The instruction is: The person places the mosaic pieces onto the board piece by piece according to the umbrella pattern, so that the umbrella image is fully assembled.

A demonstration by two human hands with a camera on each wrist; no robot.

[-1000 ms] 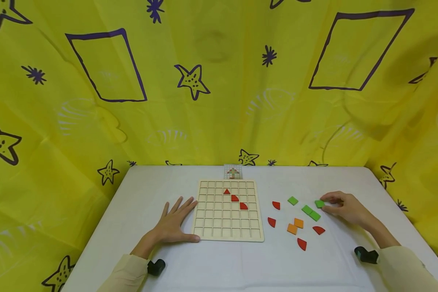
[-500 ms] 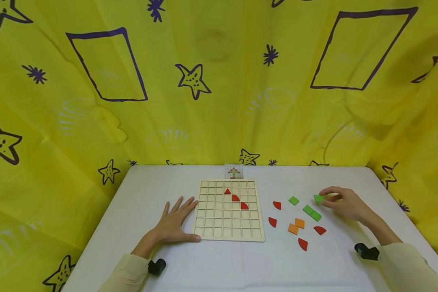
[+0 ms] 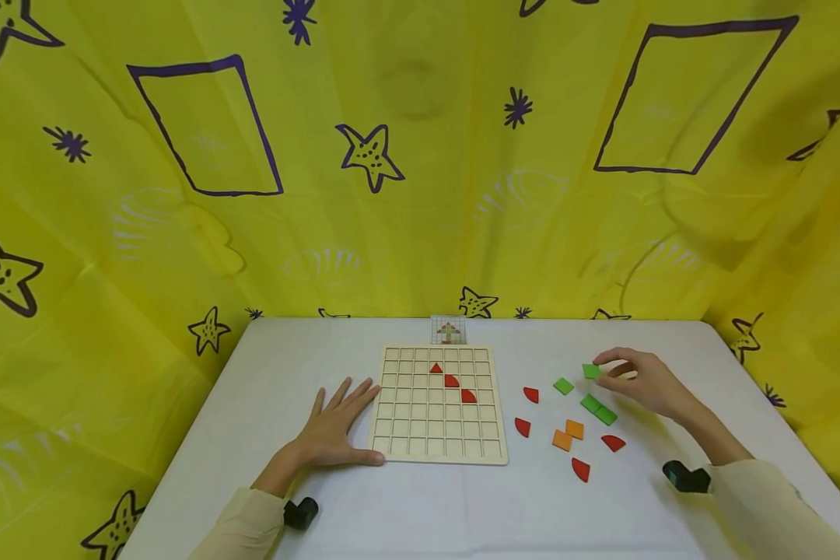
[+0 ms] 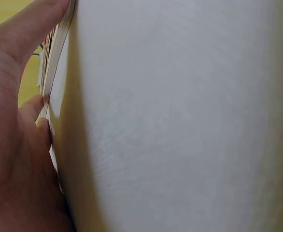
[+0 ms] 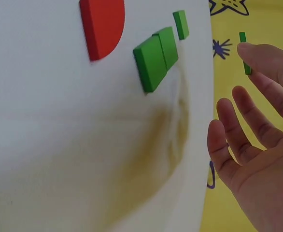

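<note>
A green square tile (image 3: 591, 371) is pinched between the thumb and index finger of my right hand (image 3: 645, 381), held above the table. In the right wrist view the same green tile (image 5: 245, 53) appears edge-on, and the other fingers are spread apart from it. My left hand (image 3: 329, 432) lies with fingers spread at the left edge of the pale gridded board (image 3: 420, 449), thumb and fingertips touching it. The board holds a red triangle (image 3: 436, 369) and two red quarter-round tiles (image 3: 451, 381) stepping down to the right. The left wrist view shows mostly white tablecloth (image 4: 180, 116).
Right of the board lie loose tiles: one green square (image 3: 563, 386), two touching green squares (image 3: 598, 409), two orange squares (image 3: 562, 440) and several red quarter-rounds (image 3: 580, 470). A small pattern card (image 3: 448, 330) stands behind the board. A yellow curtain (image 3: 420, 194) encloses the table.
My right hand has lifted the green square tile off the table and carried it up and to the left. The left hand has stayed at the board's edge.
</note>
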